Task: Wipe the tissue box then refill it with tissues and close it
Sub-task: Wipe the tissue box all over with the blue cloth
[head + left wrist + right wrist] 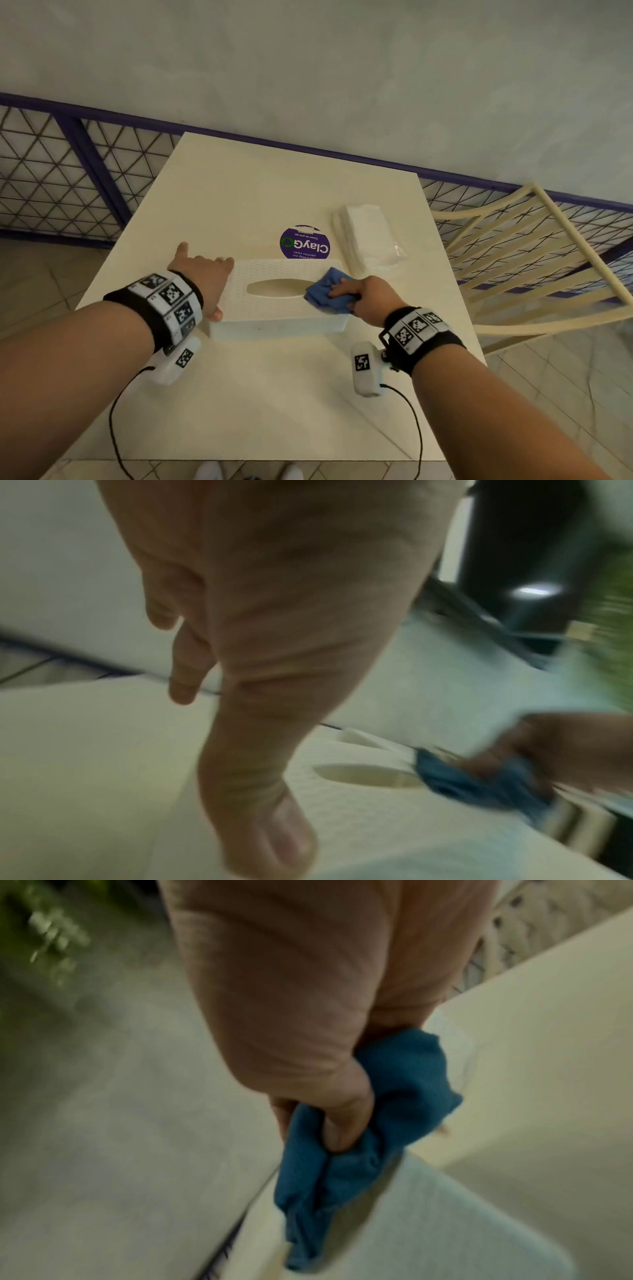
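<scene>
Right hand (308,1010) gripping bunched blue cloth (369,1123) (thumb curled in), over white box (428,1231), blurred

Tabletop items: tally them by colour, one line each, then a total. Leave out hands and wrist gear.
White: 2, the tissue box and the pack of tissues
Blue: 1, the cloth gripped by the right hand
Purple: 1, the round sticker
Total: 4
</scene>
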Demonstrator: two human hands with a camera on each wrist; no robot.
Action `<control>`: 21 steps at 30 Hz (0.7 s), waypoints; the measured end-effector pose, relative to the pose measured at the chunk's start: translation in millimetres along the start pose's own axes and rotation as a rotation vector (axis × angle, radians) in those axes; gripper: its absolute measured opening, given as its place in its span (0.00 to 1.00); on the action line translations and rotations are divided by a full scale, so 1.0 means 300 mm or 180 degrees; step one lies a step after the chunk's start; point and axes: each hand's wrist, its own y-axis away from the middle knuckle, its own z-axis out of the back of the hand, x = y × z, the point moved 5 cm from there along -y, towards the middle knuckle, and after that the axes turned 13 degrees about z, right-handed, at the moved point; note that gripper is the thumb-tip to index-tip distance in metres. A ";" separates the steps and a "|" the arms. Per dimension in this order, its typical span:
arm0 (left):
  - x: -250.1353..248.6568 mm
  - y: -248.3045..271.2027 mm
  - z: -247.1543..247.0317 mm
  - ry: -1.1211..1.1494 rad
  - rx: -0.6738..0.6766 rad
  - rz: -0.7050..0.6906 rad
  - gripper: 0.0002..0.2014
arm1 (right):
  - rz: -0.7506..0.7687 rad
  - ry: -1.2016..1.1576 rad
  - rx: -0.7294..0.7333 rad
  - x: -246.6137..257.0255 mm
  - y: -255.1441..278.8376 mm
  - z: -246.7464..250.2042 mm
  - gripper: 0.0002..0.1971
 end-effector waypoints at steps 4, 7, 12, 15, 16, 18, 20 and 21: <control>-0.136 0.051 0.026 0.0153 -0.0880 -0.0782 0.18 | -0.0365 -0.0923 -0.1179 -0.026 0.080 0.065 0.17; -0.198 0.049 -0.053 0.0289 -0.0170 -0.1095 0.24 | -0.0718 -0.1405 -0.1901 -0.077 0.152 0.059 0.15; -0.218 0.041 -0.028 0.0368 0.0150 -0.0757 0.16 | -0.1037 -0.2120 -0.2495 -0.120 0.236 0.013 0.12; -0.218 0.031 -0.001 0.1105 0.0375 -0.0614 0.16 | -0.0882 -0.2370 -0.2497 -0.086 0.253 0.021 0.13; -0.218 0.031 0.018 0.1385 0.0364 -0.0614 0.15 | -0.0769 -0.2408 -0.2495 -0.065 0.253 0.029 0.12; -0.217 0.038 0.063 0.2074 0.0368 -0.0564 0.15 | -0.0535 -0.2477 -0.2488 -0.013 0.243 0.050 0.12; -0.212 0.051 0.101 0.2661 0.0367 -0.0505 0.14 | -0.0333 -0.2437 -0.2462 0.047 0.218 0.078 0.13; -0.209 0.057 0.115 0.2866 0.0375 -0.0482 0.12 | -0.0234 -0.2391 -0.2430 0.078 0.199 0.090 0.14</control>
